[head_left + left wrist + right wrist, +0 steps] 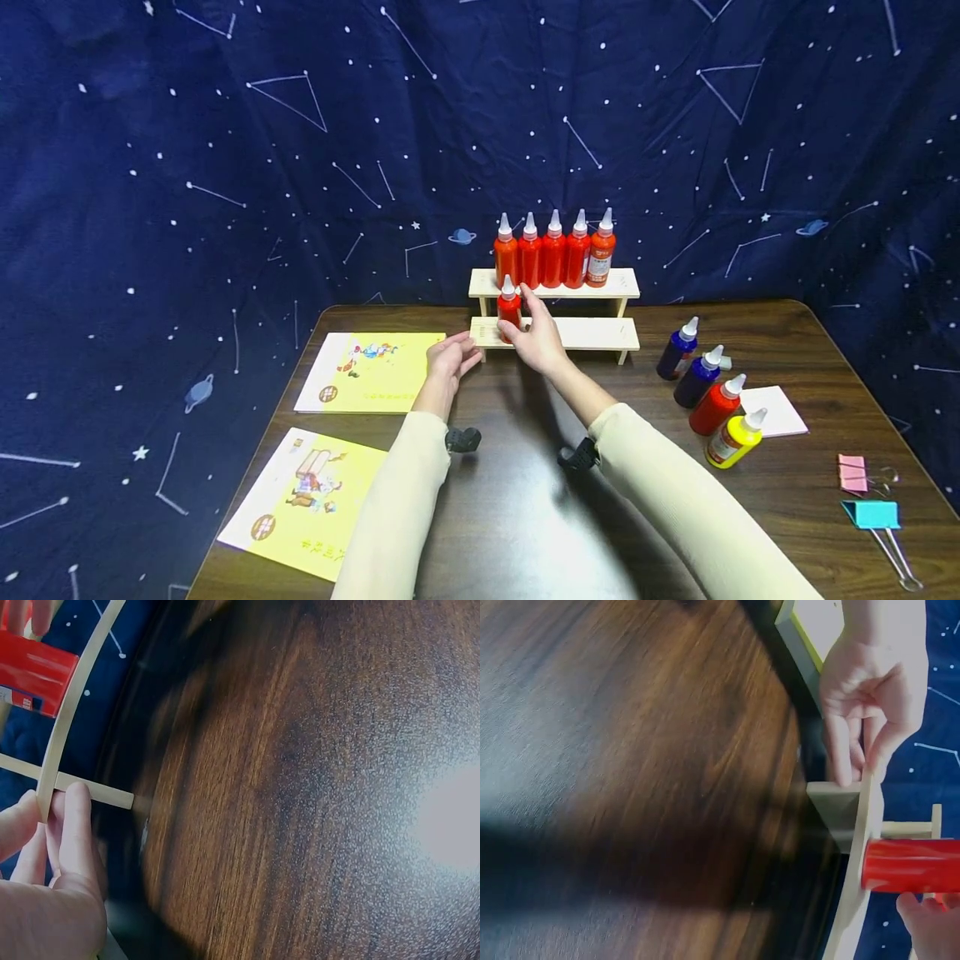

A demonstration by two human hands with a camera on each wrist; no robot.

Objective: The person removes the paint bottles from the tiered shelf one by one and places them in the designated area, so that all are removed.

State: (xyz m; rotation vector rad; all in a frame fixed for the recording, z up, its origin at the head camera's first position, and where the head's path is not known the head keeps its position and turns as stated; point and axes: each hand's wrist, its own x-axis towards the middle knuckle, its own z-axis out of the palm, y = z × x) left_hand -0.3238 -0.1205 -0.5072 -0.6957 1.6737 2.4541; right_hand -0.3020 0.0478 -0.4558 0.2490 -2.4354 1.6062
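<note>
A two-step wooden rack stands at the back of the table. On the left part of its lower step is an upright red squeeze bottle with a white pointed cap. My right hand holds this bottle from the right, thumb at the front and fingers partly hidden behind it. My left hand pinches the left end of the lower step; in the left wrist view the thumb and fingers lie on opposite faces of the board. Several red bottles line the upper step.
To the right stand two dark blue bottles, a red bottle and a yellow bottle, near a white card. Pink and teal binder clips lie farther right. Two yellow booklets lie on the left.
</note>
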